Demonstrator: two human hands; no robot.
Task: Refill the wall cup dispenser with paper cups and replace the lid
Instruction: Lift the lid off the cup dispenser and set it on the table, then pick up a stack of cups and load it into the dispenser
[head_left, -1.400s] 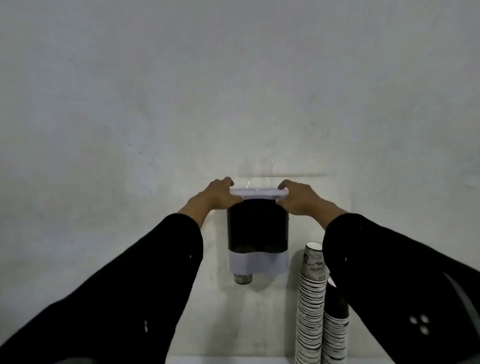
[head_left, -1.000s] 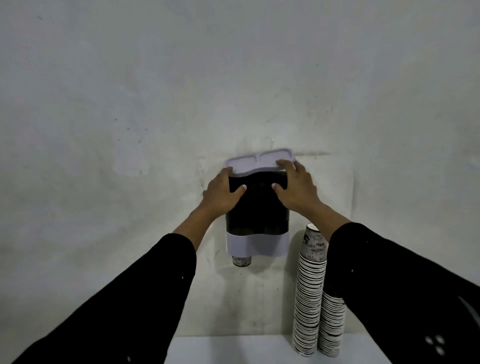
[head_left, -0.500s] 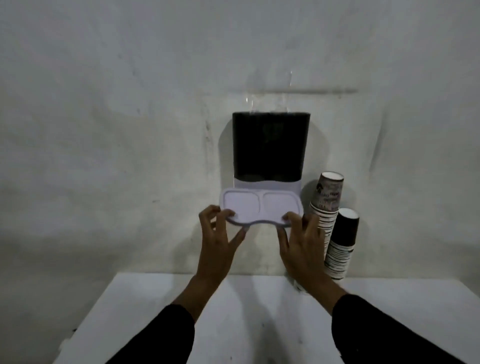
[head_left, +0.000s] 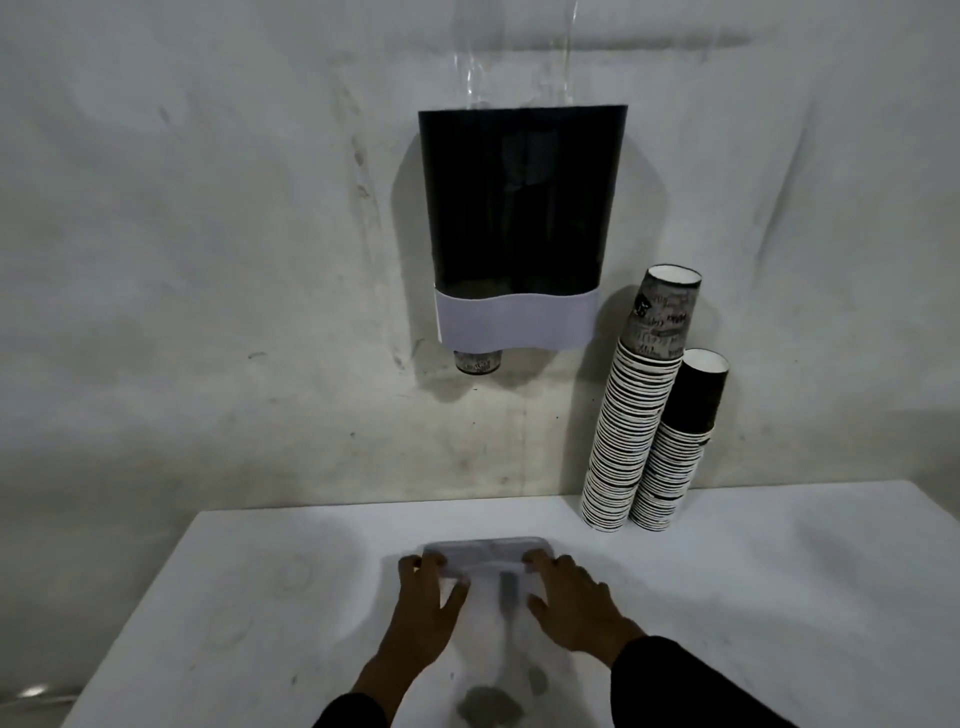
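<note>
The wall cup dispenser (head_left: 519, 208) hangs on the wall with a dark body, a white band at the bottom and no lid on top. One paper cup (head_left: 478, 362) pokes out below its left side. The white lid (head_left: 485, 558) is low over the white table (head_left: 779, 597), at or just above its surface, held at both ends. My left hand (head_left: 428, 605) grips its left end and my right hand (head_left: 571, 603) grips its right end. Two stacks of paper cups, a tall stack (head_left: 631, 415) and a shorter stack (head_left: 675, 457), lean against the wall to the right of the dispenser.
The table's left edge (head_left: 140, 613) drops off to a dim floor. The rough grey wall (head_left: 208, 260) rises right behind the table.
Both hands lifted the lid off the top of the dispenser and carried it down to the table. The view tilted down, so the table now shows.
</note>
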